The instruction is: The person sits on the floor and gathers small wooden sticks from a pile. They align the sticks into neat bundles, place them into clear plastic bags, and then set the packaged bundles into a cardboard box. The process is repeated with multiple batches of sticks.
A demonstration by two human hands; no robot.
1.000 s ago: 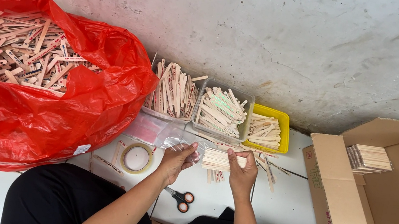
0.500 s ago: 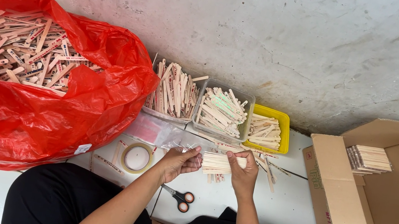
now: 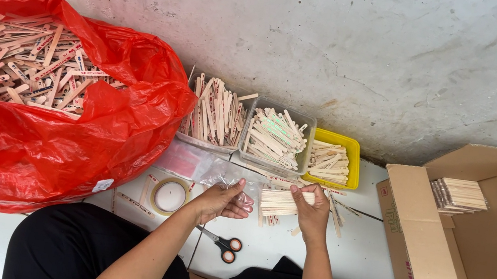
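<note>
The right hand (image 3: 315, 214) is clamped on a neat bundle of wooden sticks (image 3: 278, 202), held just in front of the yellow tray (image 3: 354, 159). The left hand (image 3: 222, 200), left of the bundle, pinches a clear plastic bag (image 3: 225, 174). A tape roll (image 3: 169, 196) lies left of the bundle, scissors (image 3: 224, 245) nearer the person.

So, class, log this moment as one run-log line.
right hand: holds stick bundle | left hand: on clear plastic bag | nearby: tape roll, scissors
</note>
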